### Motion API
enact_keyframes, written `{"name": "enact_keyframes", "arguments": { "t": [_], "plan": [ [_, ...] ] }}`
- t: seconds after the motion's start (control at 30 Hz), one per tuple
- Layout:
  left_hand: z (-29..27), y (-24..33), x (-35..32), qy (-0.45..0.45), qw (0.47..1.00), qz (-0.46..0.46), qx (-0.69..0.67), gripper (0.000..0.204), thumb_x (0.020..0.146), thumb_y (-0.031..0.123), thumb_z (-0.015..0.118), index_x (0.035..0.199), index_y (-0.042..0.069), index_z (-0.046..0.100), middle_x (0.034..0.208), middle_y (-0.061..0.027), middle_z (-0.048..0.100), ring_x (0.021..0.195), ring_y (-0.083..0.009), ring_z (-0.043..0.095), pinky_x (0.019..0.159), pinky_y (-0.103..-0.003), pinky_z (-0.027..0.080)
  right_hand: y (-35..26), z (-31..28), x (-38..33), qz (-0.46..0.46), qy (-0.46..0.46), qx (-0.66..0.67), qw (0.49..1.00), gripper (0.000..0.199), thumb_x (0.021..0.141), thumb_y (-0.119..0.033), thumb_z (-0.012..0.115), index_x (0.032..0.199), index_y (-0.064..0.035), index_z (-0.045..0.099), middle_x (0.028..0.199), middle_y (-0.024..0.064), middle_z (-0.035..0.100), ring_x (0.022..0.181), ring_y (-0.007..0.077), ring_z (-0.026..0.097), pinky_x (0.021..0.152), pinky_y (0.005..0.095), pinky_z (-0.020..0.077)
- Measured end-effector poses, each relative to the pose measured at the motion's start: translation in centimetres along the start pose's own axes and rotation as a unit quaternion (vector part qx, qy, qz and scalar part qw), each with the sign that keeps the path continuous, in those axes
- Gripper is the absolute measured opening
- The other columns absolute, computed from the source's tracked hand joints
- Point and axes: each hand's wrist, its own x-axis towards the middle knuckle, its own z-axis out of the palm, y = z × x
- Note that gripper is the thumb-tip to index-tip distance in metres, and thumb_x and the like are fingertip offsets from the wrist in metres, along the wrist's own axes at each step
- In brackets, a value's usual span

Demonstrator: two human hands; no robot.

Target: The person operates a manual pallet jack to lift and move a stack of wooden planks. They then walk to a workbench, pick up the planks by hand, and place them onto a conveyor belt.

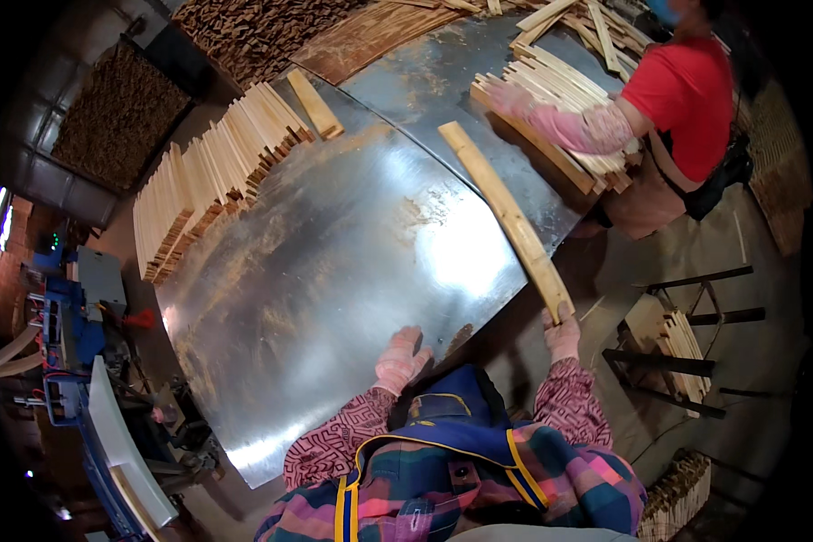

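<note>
A long wooden board [506,217] slants over the right side of the metal-topped table [334,244]. My right hand [562,336], in a pink glove, grips the board's near end just off the table's edge. The board's far end reaches over the table near the seam between two metal sheets. My left hand [402,359], gloved too, is at the table's near edge with its fingers extended and nothing in it. At the far left of the table stands a long row of stacked wooden strips [217,181], with a single board [315,104] beside its far end.
A co-worker in a red shirt [682,86] stands at the far right, gloved hands on a pile of wooden strips [560,108]. A blue machine [68,316] is at the left. On the right is a metal-legged stand [668,366] with wood strips. Sawdust marks the tabletop.
</note>
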Motion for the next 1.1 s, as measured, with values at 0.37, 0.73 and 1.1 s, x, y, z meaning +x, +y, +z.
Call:
{"name": "enact_keyframes", "arguments": {
  "t": [0.37, 0.73, 1.1],
  "plan": [
    [-14.6, 1.1, -2.2, -0.017, 0.916, 0.332, 0.223, 0.086, 0.072, 0.017, 0.072, 0.151, 0.01, 0.039, 0.115, -0.0169, 0.058, 0.099, -0.0349, 0.06, 0.099, -0.05, 0.044, -1.6, -0.9, -29.9, -0.13, -0.293, -0.179, 0.93, 0.051, 0.09, -0.029, 0.075, 0.125, 0.0042, 0.059, 0.1, 0.0156, 0.069, 0.073, 0.0245, 0.067, 0.057, 0.0312, 0.0511],
    [-18.1, 6.7, -13.3, -0.121, 0.756, 0.34, -0.546, 0.091, 0.085, 0.016, 0.075, 0.157, 0.006, 0.021, 0.102, -0.0097, 0.061, 0.089, -0.0191, 0.063, 0.09, -0.04, 0.056, 15.9, 1.9, -45.1, -0.329, -0.157, -0.597, 0.715, 0.099, 0.082, -0.055, 0.072, 0.158, -0.0134, 0.025, 0.151, 0.0177, 0.046, 0.13, 0.0291, 0.056, 0.108, 0.036, 0.0452],
    [-5.3, 12.4, -31.0, -0.475, 0.712, 0.333, -0.395, 0.084, 0.092, 0.026, 0.072, 0.158, 0.007, 0.025, 0.138, -0.0195, 0.055, 0.122, -0.0251, 0.056, 0.106, -0.039, 0.044, 8.2, -16.2, -63.8, -0.395, 0.09, -0.553, 0.728, 0.058, 0.092, -0.013, 0.062, 0.148, -0.0097, 0.047, 0.129, 0.0118, 0.064, 0.12, 0.022, 0.061, 0.103, 0.0359, 0.0499]
  ]
}}
